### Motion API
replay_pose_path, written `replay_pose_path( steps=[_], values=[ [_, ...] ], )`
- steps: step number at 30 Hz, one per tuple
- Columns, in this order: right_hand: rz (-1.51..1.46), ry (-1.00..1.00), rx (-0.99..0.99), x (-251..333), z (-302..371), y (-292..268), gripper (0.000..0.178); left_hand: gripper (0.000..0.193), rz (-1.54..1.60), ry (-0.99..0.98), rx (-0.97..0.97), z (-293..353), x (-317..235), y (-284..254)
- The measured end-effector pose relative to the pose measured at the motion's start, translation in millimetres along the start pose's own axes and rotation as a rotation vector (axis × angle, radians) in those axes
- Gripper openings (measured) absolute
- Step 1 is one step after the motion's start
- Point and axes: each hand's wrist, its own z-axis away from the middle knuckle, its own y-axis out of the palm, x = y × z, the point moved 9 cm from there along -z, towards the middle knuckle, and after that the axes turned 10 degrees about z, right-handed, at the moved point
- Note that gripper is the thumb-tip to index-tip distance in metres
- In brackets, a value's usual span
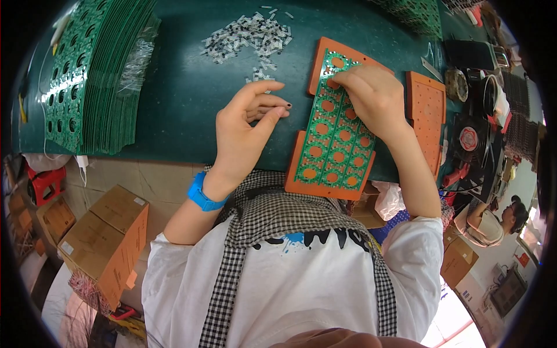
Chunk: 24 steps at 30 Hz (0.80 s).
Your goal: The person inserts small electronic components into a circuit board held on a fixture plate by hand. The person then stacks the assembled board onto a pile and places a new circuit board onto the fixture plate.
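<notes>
A green circuit board panel (326,129) with rows of round cut-outs lies in an orange fixture plate (295,168) at the table's near edge. My right hand (374,95) reaches over the panel's upper part, fingertips pinched down against it near a cut-out. Whatever those fingertips hold is hidden. Left of the panel, my left hand (249,119) hovers above the table, index finger stretched out. Its thumb and another finger come together at a tiny dark part (289,106). Beyond that hand lies a heap of small clear-and-black parts (249,36), with a few strays trailing nearer.
Tall stacks of green circuit panels (110,87) stand at the left, with another stack (415,14) at the far right. A second orange plate (425,110) lies right of my arm. Cardboard boxes (96,232) sit on the floor at left. Another person (484,223) is at the right.
</notes>
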Motion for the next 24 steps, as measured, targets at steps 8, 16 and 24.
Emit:
replay_pose_path(
  steps=[8, 16, 24],
  values=[
    [-0.238, 0.084, -0.059, 47, 0, -20, 0.027, 0.038, 0.083, -0.081, 0.044, 8, 6, 22],
    [-0.441, 0.319, 0.059, 7, 12, -1, 0.004, 0.037, -0.545, 0.118, 0.091, -9, -24, 18],
    [-0.310, 0.297, 0.142, 1, 8, 15, 0.009, 0.018, -0.962, 0.412, -0.055, -28, -33, -1]
  ],
)
